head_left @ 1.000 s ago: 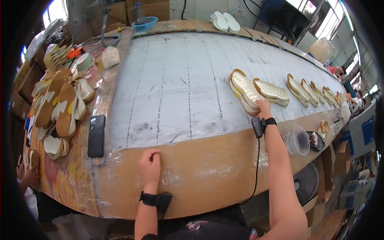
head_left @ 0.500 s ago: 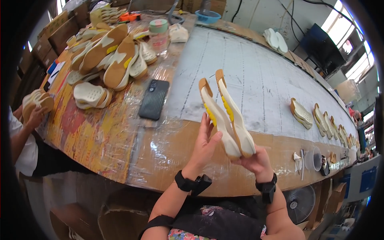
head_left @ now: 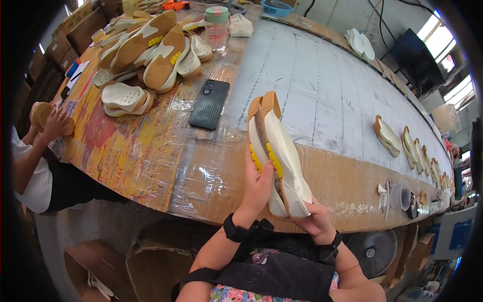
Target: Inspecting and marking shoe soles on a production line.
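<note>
Two shoe soles (head_left: pixel 286 146), white with tan undersides and yellow side pieces, stand nearly upright side by side between my hands, above the cardboard strip at the table's near edge. My left hand (head_left: pixel 257 181) is closed around their left side at the yellow pieces, thumb across the edge. My right hand (head_left: pixel 318 217) grips their lower ends from the right, its fingers partly hidden behind them. A black band circles each wrist.
A heap of soles (head_left: pixel 151 50) lies at the far left, with a phone (head_left: pixel 210 104) and a green-lidded jar (head_left: pixel 217 30) nearby. Several soles (head_left: pixel 410 146) line the right side near a plastic cup (head_left: pixel 400 196). At the left edge, another person's hands (head_left: pixel 56 123) hold soles.
The two soles have come lower and nearer to me, turned so their sides show more. My left hand has closed on them from an open pose. The whole view has shifted slightly.
</note>
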Action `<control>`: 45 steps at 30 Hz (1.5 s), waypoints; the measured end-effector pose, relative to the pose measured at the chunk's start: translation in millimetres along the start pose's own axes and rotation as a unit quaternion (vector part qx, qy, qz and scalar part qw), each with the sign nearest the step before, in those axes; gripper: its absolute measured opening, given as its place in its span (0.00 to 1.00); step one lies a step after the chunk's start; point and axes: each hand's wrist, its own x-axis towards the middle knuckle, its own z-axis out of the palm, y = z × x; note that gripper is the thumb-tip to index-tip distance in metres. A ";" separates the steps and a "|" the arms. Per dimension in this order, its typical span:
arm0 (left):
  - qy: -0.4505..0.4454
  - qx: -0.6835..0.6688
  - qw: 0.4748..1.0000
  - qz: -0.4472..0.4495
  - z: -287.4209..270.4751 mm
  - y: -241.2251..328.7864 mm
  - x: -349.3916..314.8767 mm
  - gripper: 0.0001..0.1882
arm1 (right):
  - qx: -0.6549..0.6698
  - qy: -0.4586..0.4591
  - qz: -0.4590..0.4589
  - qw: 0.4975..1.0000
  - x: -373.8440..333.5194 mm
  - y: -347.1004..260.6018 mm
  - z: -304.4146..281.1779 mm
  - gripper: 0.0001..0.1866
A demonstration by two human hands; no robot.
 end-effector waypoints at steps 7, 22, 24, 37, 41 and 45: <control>-0.010 0.106 0.993 0.055 22.2 3.1 -20.9 0.43 | -0.021 -0.017 -0.015 1.000 -13.3 5.5 -11.6 0.37; 0.006 0.211 0.974 0.084 87.6 -21.8 -48.1 0.44 | -0.070 -0.002 -0.133 0.989 -55.7 -31.5 -54.0 0.39; 0.023 0.236 0.964 0.124 90.2 -24.9 -50.5 0.41 | -0.044 -0.013 -0.121 0.992 -58.3 -24.6 -71.2 0.40; 0.029 0.261 0.960 0.097 106.0 50.2 -65.7 0.08 | -0.132 -0.010 -0.161 0.978 -97.6 -20.6 -87.6 0.44; 0.041 0.300 0.946 0.119 108.1 54.2 -72.7 0.07 | -0.148 -0.017 -0.146 0.978 -102.0 -18.9 -86.1 0.43; 0.043 0.315 0.938 0.137 103.9 53.4 -75.0 0.07 | -0.115 -0.032 -0.125 0.985 -98.9 -9.4 -87.7 0.37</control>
